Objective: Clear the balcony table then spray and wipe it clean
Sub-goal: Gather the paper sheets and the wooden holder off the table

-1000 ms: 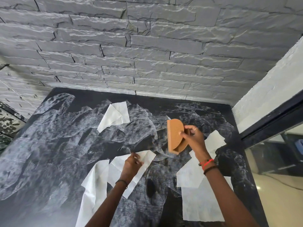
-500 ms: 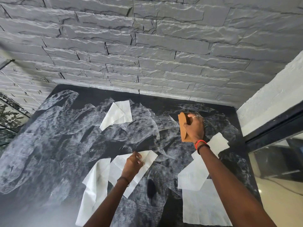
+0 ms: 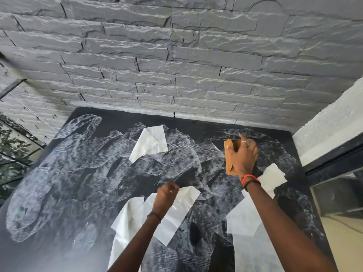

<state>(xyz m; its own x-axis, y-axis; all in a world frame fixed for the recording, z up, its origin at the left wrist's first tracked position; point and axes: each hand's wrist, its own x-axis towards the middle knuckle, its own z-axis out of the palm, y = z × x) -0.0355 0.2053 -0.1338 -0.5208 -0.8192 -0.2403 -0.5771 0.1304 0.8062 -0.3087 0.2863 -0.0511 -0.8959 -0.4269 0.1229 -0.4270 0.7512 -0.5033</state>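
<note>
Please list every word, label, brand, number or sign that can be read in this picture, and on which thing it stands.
No text is readable here.
The brown pad in the right hand: plain, no print.
The paper sheet at the left hand, and the other sheets: blank.
The table: white smears only, no letters.
The stone wall: no sign.
</note>
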